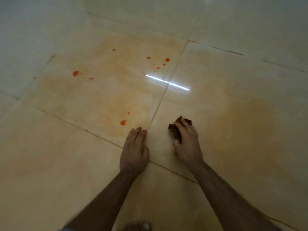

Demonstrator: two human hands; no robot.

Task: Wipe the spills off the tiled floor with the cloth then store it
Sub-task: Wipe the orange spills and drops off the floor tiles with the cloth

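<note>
My right hand [187,141] grips a bunched dark brown cloth [175,130] against the cream tiled floor [66,164], just right of a grout line. My left hand [134,150] lies flat on the floor with straight fingers, beside the right hand. Orange-red spill drops dot the tile ahead: one drop [123,122] just beyond my left fingertips, one larger drop [75,73] at the far left, and a cluster [167,60] further away. Faint orange smears [116,90] spread across that tile, and another smear [246,124] lies to the right.
A bare foot [140,225] shows at the bottom edge between my forearms. A bright strip of light reflection [167,82] crosses the grout line ahead. Dark grout lines [216,47] divide the large tiles.
</note>
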